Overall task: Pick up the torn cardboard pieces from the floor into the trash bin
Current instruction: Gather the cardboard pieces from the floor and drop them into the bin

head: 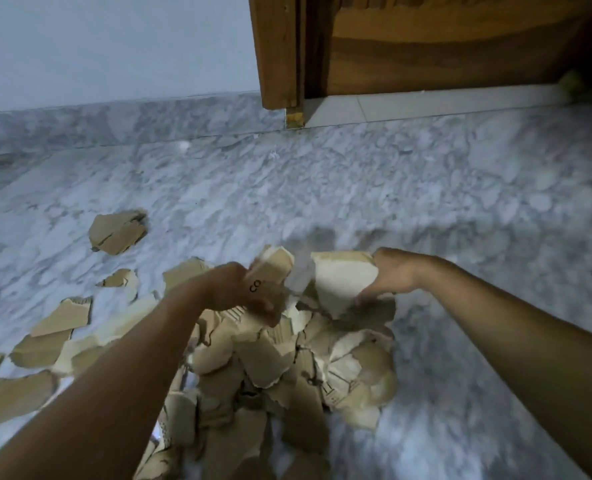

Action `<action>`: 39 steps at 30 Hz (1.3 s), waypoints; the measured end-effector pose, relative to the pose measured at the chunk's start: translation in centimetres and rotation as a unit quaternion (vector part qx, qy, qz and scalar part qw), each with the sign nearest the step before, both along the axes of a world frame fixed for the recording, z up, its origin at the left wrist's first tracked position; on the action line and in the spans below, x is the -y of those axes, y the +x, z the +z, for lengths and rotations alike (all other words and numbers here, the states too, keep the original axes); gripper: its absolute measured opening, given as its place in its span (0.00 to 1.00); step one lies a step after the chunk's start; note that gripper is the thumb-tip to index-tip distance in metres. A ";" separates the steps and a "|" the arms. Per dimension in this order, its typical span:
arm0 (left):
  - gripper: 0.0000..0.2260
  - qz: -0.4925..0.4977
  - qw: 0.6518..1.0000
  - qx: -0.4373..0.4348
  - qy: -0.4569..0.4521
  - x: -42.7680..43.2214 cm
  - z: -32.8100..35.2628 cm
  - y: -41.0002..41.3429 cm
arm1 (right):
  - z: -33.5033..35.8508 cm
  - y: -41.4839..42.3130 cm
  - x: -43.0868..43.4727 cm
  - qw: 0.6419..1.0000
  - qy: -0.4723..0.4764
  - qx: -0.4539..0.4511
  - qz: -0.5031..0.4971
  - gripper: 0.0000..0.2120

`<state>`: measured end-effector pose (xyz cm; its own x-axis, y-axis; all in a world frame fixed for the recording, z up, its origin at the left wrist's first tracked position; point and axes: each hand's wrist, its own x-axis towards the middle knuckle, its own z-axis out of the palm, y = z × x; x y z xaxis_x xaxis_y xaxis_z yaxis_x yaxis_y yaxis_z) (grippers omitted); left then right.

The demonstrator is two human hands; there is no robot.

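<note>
A heap of torn brown cardboard pieces (287,368) lies on the grey marble floor in front of me. My left hand (242,292) grips a brown piece with black print (270,271) above the heap. My right hand (388,275) holds a pale, whitish piece (343,282) by its right edge, just above the pile's far end. More loose pieces (55,327) are scattered to the left, and a single one (118,232) lies farther off. No trash bin is in view.
A wooden door and frame (280,50) stand at the back right, above a pale tiled threshold (426,102). A white wall with a marble skirting (114,123) runs along the back left. Bare marble floor (461,202) spreads to the right.
</note>
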<state>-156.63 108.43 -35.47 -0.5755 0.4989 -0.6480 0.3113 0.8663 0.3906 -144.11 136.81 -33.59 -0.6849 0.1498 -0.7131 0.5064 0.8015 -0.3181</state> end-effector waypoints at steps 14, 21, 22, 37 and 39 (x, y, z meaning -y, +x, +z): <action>0.25 -0.002 0.988 -0.152 0.023 -5.1 -6.9 7.5 | -8.9 10.2 4.1 0.977 -0.022 -0.104 -0.187 0.37; 0.22 0.055 0.983 -0.170 0.047 -4.6 -5.5 7.7 | -6.9 9.9 4.6 0.971 -0.092 -0.091 -0.200 0.34; 0.19 0.071 0.984 -0.154 0.062 -4.5 -5.0 7.3 | -6.7 9.9 4.4 0.968 -0.113 -0.076 -0.209 0.33; 0.14 0.001 0.998 0.027 0.052 -3.3 1.2 5.7 | -2.0 12.7 -0.4 0.827 -0.145 -0.240 -0.487 0.23; 0.12 -0.043 0.997 0.048 0.039 -4.2 0.5 7.0 | -1.5 13.5 -1.5 0.817 -0.134 -0.249 -0.502 0.24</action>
